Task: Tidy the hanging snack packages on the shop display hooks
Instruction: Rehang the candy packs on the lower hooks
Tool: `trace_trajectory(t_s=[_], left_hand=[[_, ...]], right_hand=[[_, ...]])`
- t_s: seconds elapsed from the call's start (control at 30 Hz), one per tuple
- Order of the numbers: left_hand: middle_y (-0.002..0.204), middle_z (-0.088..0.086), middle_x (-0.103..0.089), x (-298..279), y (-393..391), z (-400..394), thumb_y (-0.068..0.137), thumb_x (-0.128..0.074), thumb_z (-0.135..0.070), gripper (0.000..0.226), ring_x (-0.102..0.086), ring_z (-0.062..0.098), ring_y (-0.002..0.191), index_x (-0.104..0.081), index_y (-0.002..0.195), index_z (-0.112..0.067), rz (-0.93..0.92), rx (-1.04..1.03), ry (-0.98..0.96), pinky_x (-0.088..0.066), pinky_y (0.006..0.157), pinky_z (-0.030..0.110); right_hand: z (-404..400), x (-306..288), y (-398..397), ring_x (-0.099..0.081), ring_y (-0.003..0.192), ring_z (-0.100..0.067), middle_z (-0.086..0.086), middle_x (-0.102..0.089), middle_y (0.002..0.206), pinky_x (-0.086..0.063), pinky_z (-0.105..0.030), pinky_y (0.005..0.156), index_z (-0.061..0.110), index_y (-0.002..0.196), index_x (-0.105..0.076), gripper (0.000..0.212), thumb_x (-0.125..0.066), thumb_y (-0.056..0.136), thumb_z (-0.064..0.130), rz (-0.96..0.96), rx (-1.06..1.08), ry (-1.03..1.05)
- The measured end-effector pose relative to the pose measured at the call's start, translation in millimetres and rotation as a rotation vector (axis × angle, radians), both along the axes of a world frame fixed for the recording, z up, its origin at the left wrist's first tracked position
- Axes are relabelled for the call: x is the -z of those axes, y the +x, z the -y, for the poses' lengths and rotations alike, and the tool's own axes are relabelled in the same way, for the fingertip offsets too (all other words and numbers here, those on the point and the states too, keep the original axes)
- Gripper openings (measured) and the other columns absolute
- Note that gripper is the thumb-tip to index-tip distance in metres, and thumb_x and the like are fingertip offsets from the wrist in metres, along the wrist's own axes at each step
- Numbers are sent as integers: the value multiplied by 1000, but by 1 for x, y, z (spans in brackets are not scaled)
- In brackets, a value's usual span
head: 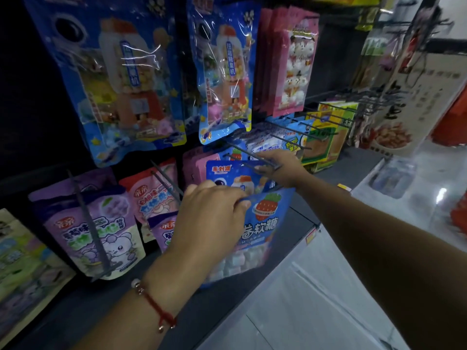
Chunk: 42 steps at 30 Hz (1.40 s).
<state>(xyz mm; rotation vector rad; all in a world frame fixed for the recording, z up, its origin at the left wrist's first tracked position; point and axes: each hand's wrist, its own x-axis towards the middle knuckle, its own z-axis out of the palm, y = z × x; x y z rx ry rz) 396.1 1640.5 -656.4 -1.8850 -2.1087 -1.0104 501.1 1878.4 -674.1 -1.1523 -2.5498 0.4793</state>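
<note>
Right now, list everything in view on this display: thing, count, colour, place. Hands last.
Strawberry candy pouch: one, blue, centre, held by both hands.
Toy dispenser packs: two in front, blue, top row.
Pink pouches: a stack, count unclear, top right.
Purple pouches: two visible, lower left.
Pink-red pouch: one, lower row, between the purple pouches.
Green-yellow boxes: several, right of centre.
Display hooks: many, dark metal, jutting forward.
Bracelet: one, red cord, left wrist.
Left hand: grips the pouch's top edge.
Right hand: at the pouch's top, by a hook.

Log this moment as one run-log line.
left hand pinches blue strawberry candy bag | right hand grips hook | bag not yet hung
</note>
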Motion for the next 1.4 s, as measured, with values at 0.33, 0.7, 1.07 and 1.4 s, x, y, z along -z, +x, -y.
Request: trace_trajectory(t_s=[0.33, 0.7, 1.07, 1.4], left_hand=[[81, -6, -73, 19, -12, -8, 90, -52, -34, 26, -57, 24, 79, -76, 93, -25, -90, -24, -11, -41, 76, 40], [88, -8, -72, 19, -4, -7, 100, -55, -33, 22, -56, 21, 86, -75, 96, -25, -28, -19, -23, -39, 82, 36], [76, -3, -71, -4, 10, -32, 99, -59, -37, 22, -64, 15, 69, -75, 97, -23, 166, -4, -207, -52, 65, 31], [51, -1, -54, 1, 5, -91, 97, -62, -30, 38, -46, 16, 48, -61, 62, -16, 264, -38, -228, -28, 48, 26]], right_hand=[[15, 13, 6, -59, 67, -24, -13, -65, 77, -50, -21, 57, 2, 115, -70, 28, -66, 95, 21, -218, 127, -189], [59, -8, 72, -66, 66, -10, -2, -72, 89, -51, -20, 49, 22, 98, -72, 7, -68, 94, 25, -342, 211, -194], [115, -14, 141, -67, 72, -23, -5, -74, 90, -53, -32, 63, 22, 107, -77, 20, -65, 94, 32, -186, 511, -22], [124, -2, 174, -64, 76, -26, -5, -72, 91, -51, -33, 63, 23, 111, -76, 24, -60, 95, 32, -88, 750, -56]])
